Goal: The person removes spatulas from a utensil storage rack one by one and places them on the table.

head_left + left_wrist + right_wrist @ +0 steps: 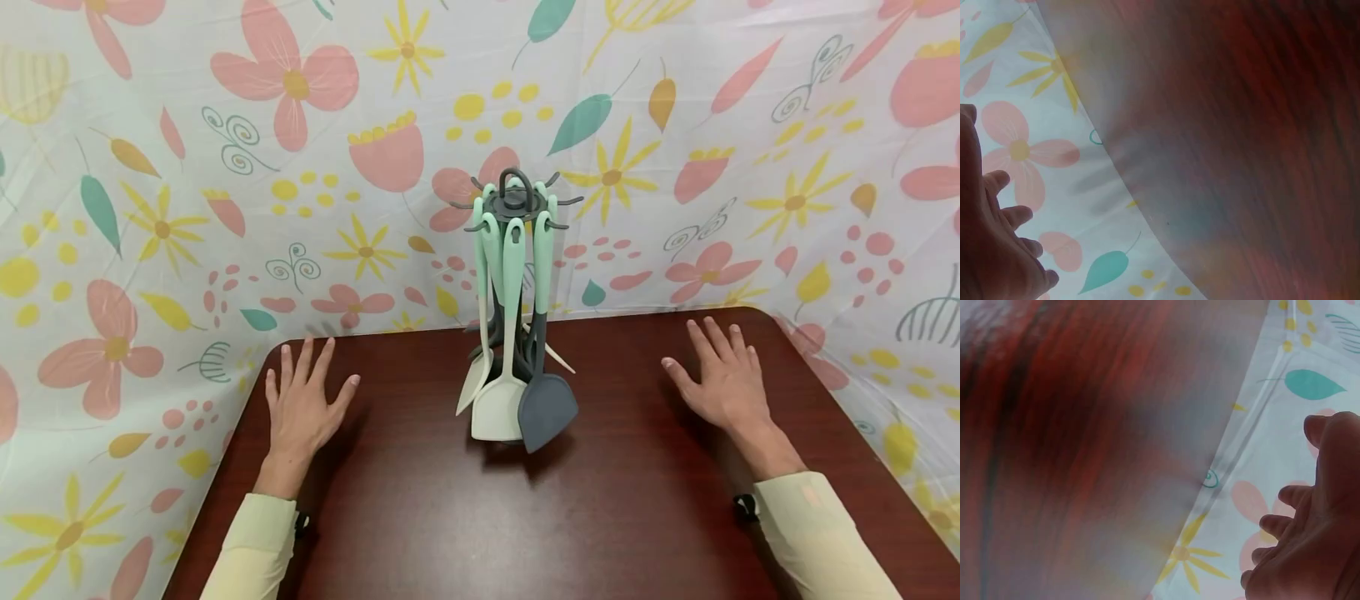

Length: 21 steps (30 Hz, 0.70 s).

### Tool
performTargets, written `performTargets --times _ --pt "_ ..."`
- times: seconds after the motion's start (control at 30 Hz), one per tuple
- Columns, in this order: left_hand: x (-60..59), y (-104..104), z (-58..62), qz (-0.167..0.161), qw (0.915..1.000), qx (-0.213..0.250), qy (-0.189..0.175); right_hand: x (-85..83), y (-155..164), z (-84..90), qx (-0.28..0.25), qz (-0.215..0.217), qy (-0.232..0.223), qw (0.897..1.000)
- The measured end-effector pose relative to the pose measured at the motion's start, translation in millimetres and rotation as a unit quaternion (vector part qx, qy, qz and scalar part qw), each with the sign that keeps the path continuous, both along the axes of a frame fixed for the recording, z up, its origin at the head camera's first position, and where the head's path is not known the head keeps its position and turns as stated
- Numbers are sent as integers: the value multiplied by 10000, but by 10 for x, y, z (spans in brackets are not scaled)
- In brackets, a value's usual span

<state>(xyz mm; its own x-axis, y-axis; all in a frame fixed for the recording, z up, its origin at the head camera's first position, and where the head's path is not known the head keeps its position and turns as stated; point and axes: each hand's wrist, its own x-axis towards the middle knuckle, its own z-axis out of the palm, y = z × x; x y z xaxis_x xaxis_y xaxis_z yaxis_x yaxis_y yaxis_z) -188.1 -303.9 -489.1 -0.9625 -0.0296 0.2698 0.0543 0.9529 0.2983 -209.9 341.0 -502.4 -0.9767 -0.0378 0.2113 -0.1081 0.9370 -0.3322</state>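
utensil rack [513, 201] | on table [420, 517] | between left hand [303, 410] and right hand [723, 385]

Mint-green-handled, flat-bladed utensils [513, 275] partly hide the dark-grey hooked stand [514, 200]; the red-brown wooden table [480, 525], cut off near, blurs in both wrist views.

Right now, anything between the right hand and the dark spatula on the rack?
Nothing visible. In the head view, only tabletop shows between the right hand and the dark spatula on the rack; a pale tip juts out behind it, off that line.
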Motion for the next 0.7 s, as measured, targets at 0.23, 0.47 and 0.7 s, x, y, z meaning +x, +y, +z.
performTargets --times 0.23,0.47,0.7 --pt "8 -6 -8 -57 9998 -94 168 -8 31 -16 -68 24 337 9994" --pt "22 13 -30 -199 9993 -32 305 49 14 -10 -163 166 640 9977" --pt "25 14 -53 -254 9986 -46 466 67 5 -44 -162 271 863 9958"
